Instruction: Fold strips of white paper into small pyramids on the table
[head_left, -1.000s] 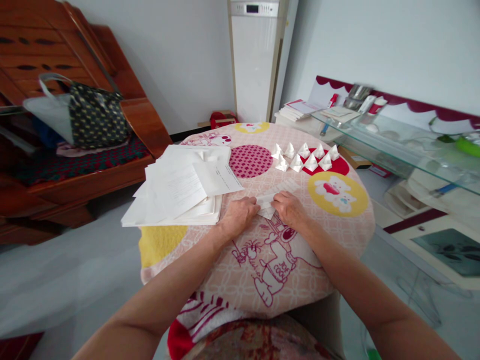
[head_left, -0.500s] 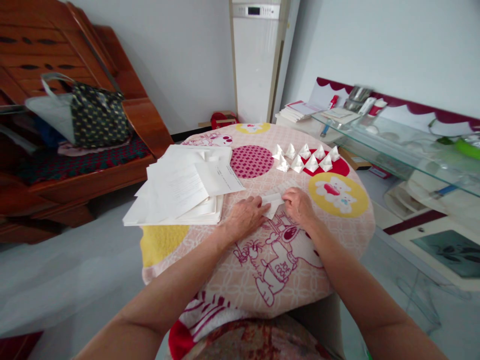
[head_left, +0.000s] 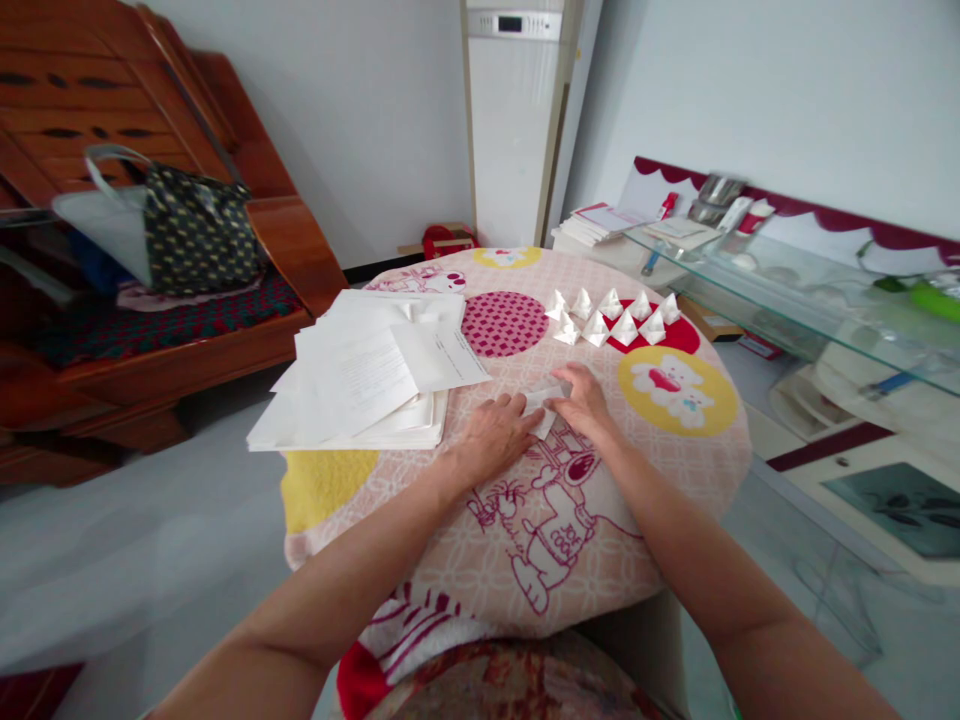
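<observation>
A small folded piece of white paper [head_left: 541,403] lies on the patterned cloth of the round table [head_left: 697,470]. My left hand [head_left: 491,432] rests flat on the paper's left end, fingers stretched out. Pressed flat over its right part is my right hand [head_left: 583,402], fingers together and pointing left. Both hands touch the paper and nearly meet. A pile of white paper sheets [head_left: 367,375] sits just left of my left hand. Several small folded white paper shapes [head_left: 611,315] stand in two rows beyond my right hand.
A wooden bench [head_left: 150,330] with a dotted bag [head_left: 196,232] stands to the left. A glass shelf [head_left: 810,290] with cups and books runs along the right wall. A tall white air conditioner [head_left: 514,120] stands at the back. Grey floor surrounds the table.
The long paper strip has been folded over into a shorter piece. My right hand has slid left over it, and my left hand has shifted slightly right.
</observation>
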